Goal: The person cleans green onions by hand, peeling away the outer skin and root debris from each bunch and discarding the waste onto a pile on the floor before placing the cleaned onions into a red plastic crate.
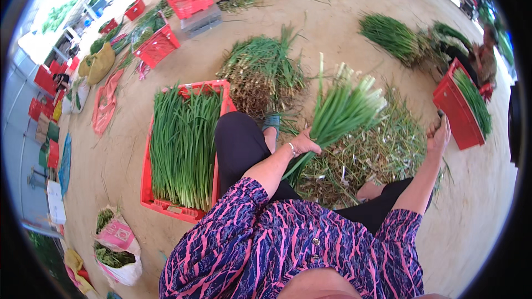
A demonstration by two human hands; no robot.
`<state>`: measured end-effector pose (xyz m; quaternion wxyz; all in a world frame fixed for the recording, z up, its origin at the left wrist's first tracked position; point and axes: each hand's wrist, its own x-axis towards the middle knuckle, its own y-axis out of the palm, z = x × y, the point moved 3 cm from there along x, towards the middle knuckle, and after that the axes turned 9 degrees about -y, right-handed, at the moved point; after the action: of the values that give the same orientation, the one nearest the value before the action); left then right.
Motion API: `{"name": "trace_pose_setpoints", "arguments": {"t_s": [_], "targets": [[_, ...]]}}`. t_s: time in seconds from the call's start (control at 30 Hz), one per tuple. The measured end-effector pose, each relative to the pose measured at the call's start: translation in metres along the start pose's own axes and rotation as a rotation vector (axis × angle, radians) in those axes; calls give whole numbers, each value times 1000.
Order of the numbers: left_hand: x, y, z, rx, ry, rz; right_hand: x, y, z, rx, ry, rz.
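My left hand (306, 143) grips a bunch of green onions (343, 110) by its green leaves. The pale cut stem ends fan out up and to the right. Away to the right, my right hand (439, 135) is closed around a small dark object (440, 113); too little of it shows to tell what it is. Between my legs spreads a heap of trimmed leaves and root waste (365, 153). Beyond my left foot lies a pile of untrimmed onions (266, 70) with brown roots. Left of my knee stands a red plastic crate (145, 191) packed with trimmed onions (185, 149).
Another red crate (459, 120) of greens stands at right, near a seated person (486, 58). Behind it lies an onion pile (388, 35). An open sack (120, 236) of greens sits at lower left. Further red crates (158, 47) stand at upper left.
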<state>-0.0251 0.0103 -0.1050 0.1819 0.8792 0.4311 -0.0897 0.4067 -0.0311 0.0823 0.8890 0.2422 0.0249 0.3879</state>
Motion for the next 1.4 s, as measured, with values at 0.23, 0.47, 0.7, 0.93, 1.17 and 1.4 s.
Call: {"name": "trace_pose_setpoints", "arguments": {"t_s": [0.23,0.47,0.7,0.93,1.17,1.4], "targets": [[-3,12,-12,-247,-171,12,-29,18,-38,-1776,-152,300],[-4,37,-25,-91,-208,87,-76,111,-11,-1071,-823,519],[-9,53,-24,128,-172,237,-86,120,-24,-1543,-829,587],[-16,62,-29,215,-123,347,-81,93,-37,-1605,-526,734],[-18,54,-20,132,-169,305,-60,77,-36,-452,-144,583],[-9,46,-17,130,-149,207,-52,65,21,567,60,137]]}}
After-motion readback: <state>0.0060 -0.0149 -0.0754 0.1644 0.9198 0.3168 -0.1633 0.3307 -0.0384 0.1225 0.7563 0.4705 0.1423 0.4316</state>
